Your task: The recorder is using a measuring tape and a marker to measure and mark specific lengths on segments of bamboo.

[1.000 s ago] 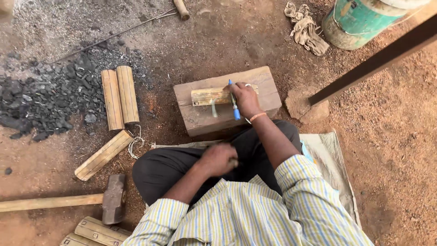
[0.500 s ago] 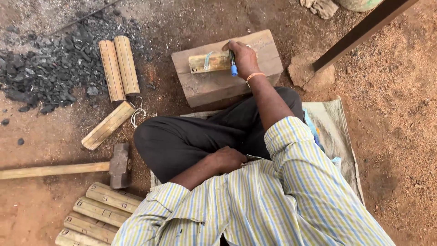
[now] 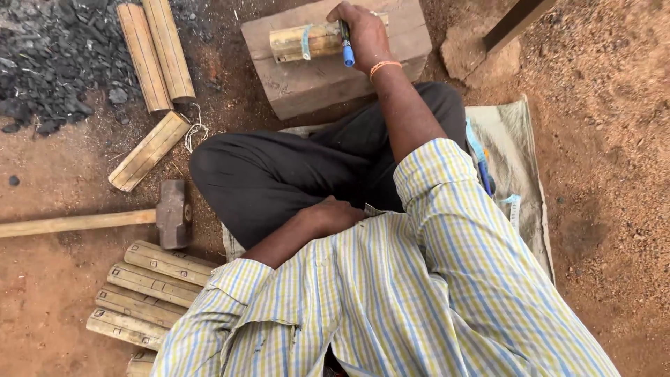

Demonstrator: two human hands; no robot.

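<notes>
Head view looks straight down on a person sitting cross-legged on red dirt, in a striped shirt and dark trousers. Right hand (image 3: 364, 38) is stretched forward to a wood block (image 3: 328, 80) in front of the knees. It is closed around a pen (image 3: 345, 43) with a blue cap, held upright, cap end pointing down toward the body. The same hand rests against the right end of a bamboo piece (image 3: 300, 42) that lies flat across the top of the block; a light blue band wraps around the piece near its middle. An orange bangle sits on that wrist.

Left hand (image 3: 335, 215) lies in the lap against the thigh, fingers curled inward; whether it holds anything I cannot tell from here.

Left of the block, two bamboo slats (image 3: 155, 52) lie side by side at the edge of a charcoal heap (image 3: 49, 66). Another slat (image 3: 148, 151) lies tilted just below them, with a bit of string beside its upper end. A sledgehammer (image 3: 171, 213) rests near the left knee, its long wooden handle running off to the left. Below it a stack of bamboo strips (image 3: 150, 290) lies just beside the left elbow. A sack (image 3: 513, 160) is spread under the person, and a stone (image 3: 466, 52) sits right of the block.
</notes>
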